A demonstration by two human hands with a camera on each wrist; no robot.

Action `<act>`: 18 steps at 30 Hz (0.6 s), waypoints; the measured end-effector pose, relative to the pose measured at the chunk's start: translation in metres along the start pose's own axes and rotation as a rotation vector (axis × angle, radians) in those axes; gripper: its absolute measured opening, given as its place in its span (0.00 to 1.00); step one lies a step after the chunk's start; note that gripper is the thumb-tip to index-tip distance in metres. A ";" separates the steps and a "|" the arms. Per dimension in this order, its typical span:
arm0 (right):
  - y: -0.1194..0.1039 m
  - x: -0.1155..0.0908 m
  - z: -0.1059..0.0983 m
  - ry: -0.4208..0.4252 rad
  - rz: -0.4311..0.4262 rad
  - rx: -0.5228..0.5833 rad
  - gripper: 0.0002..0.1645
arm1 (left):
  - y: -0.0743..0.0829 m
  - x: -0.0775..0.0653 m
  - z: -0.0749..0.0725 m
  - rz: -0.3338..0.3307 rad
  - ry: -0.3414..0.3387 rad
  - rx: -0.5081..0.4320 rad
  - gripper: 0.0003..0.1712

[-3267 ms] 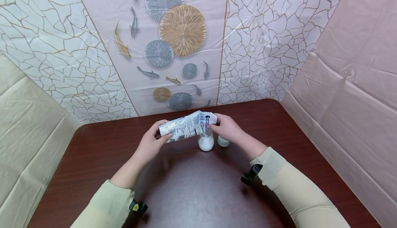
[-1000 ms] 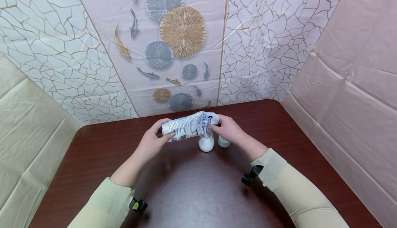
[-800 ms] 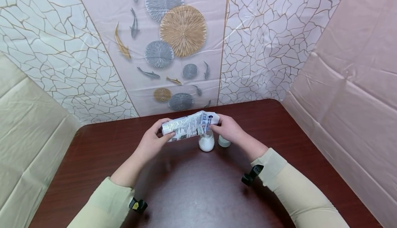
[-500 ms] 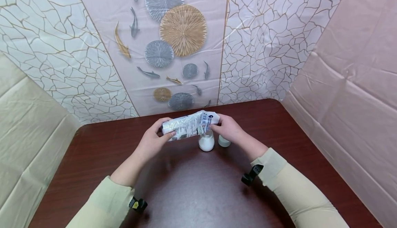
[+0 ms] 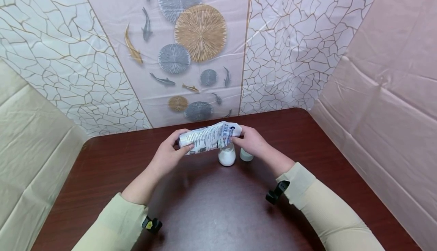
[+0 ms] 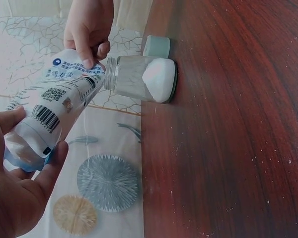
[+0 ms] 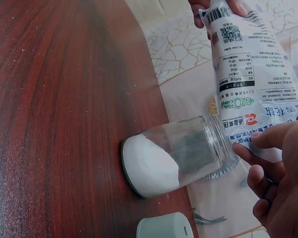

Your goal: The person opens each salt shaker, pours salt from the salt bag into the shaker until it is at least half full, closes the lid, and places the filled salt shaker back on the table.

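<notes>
A white printed bag of salt (image 5: 201, 139) slants over an open glass jar (image 5: 227, 157), its right end at the jar's mouth. My left hand (image 5: 168, 152) grips the bag's left, bottom end, thumb on the near side. With thumb and fingers my right hand (image 5: 250, 141) pinches the other end just above the rim. The jar stands upright, with a sloping heap of white salt (image 7: 149, 166) in its lower part. Beside it on the table is a pale green lid (image 7: 164, 225). The bag's opening is hidden, and I cannot tell whether salt is flowing.
The dark red-brown wooden table (image 5: 211, 213) carries the jar and lid. Tiny white grains are scattered on it in the left wrist view. A patterned cloth (image 5: 283, 53) hangs behind the table, and plain pale cloth (image 5: 385, 91) stands at the sides.
Since the earliest frame, the bag and both hands have shifted slightly right, and the bag's left end is a little higher. In the last second there is hardly any movement.
</notes>
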State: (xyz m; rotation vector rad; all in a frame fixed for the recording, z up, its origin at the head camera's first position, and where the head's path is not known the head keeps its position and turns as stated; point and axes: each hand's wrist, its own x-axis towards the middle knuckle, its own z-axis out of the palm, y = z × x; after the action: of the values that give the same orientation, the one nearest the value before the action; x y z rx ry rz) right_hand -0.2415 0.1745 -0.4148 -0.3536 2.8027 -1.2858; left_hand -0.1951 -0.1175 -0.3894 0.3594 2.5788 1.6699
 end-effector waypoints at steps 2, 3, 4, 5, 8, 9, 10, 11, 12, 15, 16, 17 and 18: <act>0.000 0.000 0.000 -0.002 0.008 -0.003 0.19 | 0.000 0.000 0.000 -0.002 0.001 0.006 0.26; 0.000 0.001 0.000 -0.001 0.013 -0.002 0.19 | 0.000 0.001 -0.001 -0.003 0.000 0.009 0.26; 0.000 0.001 0.001 -0.002 0.017 -0.005 0.19 | 0.000 0.001 -0.001 -0.003 0.001 0.011 0.26; 0.000 0.001 0.001 -0.005 0.018 -0.005 0.19 | 0.000 0.001 -0.001 -0.002 0.000 0.011 0.26; 0.000 0.002 0.000 -0.007 0.018 -0.005 0.19 | 0.000 0.001 -0.001 0.002 0.000 0.013 0.26; 0.000 0.002 0.000 -0.006 0.016 -0.004 0.19 | 0.000 0.001 -0.001 0.004 -0.001 0.013 0.26; 0.000 0.002 0.000 -0.006 0.013 -0.004 0.19 | 0.001 0.001 -0.001 0.005 0.000 0.014 0.26; 0.000 0.002 0.000 -0.006 0.011 -0.004 0.19 | 0.001 0.001 -0.001 0.005 0.000 0.014 0.25; 0.000 0.002 0.000 -0.005 0.011 -0.005 0.19 | 0.001 0.001 -0.001 0.006 0.000 0.015 0.25; 0.001 0.003 0.000 -0.005 0.009 -0.007 0.19 | 0.001 0.001 -0.001 0.008 0.000 0.020 0.25; 0.001 0.003 0.000 -0.006 0.009 -0.008 0.19 | 0.001 0.000 -0.001 0.009 0.001 0.021 0.25; 0.001 0.003 0.001 -0.006 0.009 -0.009 0.19 | 0.001 0.000 -0.001 0.010 0.001 0.022 0.25; 0.001 0.003 0.001 -0.005 0.008 -0.010 0.19 | 0.001 0.000 -0.001 0.013 0.000 0.022 0.25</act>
State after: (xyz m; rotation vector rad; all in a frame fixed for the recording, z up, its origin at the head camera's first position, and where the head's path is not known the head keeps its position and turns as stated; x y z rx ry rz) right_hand -0.2443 0.1738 -0.4154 -0.3449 2.8043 -1.2673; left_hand -0.1954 -0.1180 -0.3884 0.3775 2.6024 1.6472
